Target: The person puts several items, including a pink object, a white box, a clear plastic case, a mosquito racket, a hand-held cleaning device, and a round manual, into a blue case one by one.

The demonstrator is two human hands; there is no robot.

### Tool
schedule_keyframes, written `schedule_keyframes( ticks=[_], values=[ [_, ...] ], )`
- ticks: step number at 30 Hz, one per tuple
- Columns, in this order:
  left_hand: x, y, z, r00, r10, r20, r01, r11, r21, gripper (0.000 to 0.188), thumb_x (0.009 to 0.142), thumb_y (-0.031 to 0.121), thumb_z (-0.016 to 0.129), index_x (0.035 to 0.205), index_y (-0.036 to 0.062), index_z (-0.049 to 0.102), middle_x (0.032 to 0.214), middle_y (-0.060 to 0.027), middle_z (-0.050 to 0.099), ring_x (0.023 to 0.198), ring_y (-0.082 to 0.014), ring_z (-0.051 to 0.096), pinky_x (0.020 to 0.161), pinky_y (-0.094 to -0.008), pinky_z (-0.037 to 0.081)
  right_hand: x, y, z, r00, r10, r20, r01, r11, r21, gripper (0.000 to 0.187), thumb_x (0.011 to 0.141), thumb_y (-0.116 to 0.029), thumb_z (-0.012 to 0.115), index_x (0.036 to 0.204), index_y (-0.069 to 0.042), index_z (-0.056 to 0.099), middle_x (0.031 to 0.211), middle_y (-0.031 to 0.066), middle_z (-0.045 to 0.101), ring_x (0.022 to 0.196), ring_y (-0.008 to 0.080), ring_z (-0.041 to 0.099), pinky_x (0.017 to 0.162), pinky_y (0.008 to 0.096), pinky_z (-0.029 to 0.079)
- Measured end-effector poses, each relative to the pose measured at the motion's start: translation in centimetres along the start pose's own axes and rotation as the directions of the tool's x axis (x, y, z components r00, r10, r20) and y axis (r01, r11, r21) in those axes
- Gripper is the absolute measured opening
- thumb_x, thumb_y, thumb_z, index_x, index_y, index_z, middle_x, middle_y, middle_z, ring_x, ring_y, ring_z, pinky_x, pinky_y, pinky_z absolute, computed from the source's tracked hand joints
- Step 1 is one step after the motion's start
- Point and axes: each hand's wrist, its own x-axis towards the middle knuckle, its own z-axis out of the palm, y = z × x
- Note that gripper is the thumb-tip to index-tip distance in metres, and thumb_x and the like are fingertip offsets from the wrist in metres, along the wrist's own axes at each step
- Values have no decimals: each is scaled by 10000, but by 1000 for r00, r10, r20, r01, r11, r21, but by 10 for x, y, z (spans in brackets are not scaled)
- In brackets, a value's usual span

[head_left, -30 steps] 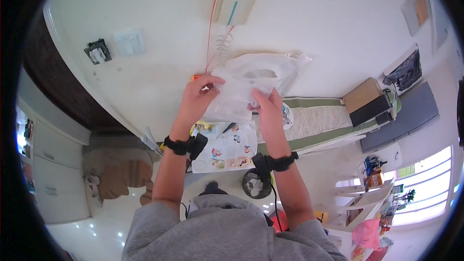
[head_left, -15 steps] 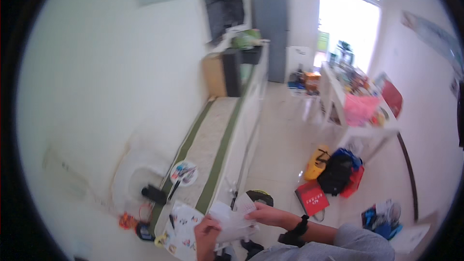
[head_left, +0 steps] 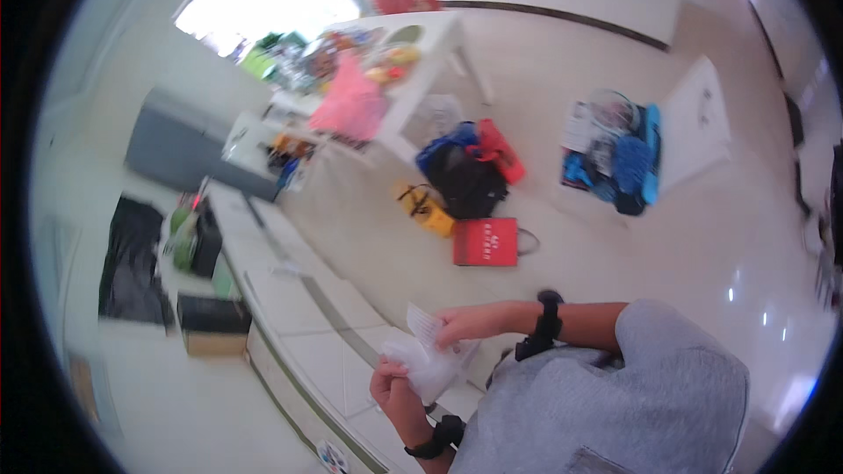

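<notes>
Close to my body, a crumpled, whitish see-through plastic bag [head_left: 426, 370] hangs between my hands. My left hand [head_left: 392, 384] is closed on the bag's left side. A small white slip of paper [head_left: 423, 325] with faint print sticks up from the fingers of my right hand [head_left: 470, 323], which are closed on it just above the bag. Whether the slip is attached to the bag I cannot tell. Black bands circle both my wrists. What the bag holds, if anything, is too blurred to make out.
A long white cabinet with a narrow top [head_left: 307, 342] runs along the left. On the floor ahead lie a red paper bag [head_left: 486, 242], a black backpack [head_left: 470, 183] and a yellow bag [head_left: 423, 209]. Beyond stands a cluttered white table [head_left: 436, 35]. Farther right sits a pile of blue items [head_left: 628, 162].
My view has swung to the right, so the floor bags and table now appear farther left. My hands keep hold of the plastic bag and the slip.
</notes>
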Motion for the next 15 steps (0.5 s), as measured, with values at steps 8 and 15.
schedule_keyframes(
  ticks=[8,15],
  values=[
    [72,-48,141,842,-94,531,74,996,59,131,801,-61,483,721,42,496,932,-69,563,881,-159,507,859,-271,382,-128,-13,-83,855,-157,-495,231,969,91,446,815,-153,609,1218,18,525,1080,72,621,936,142,589,829,289,471],
    [131,-79,229,562,-154,813,177,982,64,162,757,-128,532,715,25,564,908,-52,563,852,-134,517,773,-247,390,-174,-21,-119,566,-216,-796,398,917,34,468,836,-130,619,1271,4,510,1134,81,623,1009,175,601,897,313,458]
  ],
)
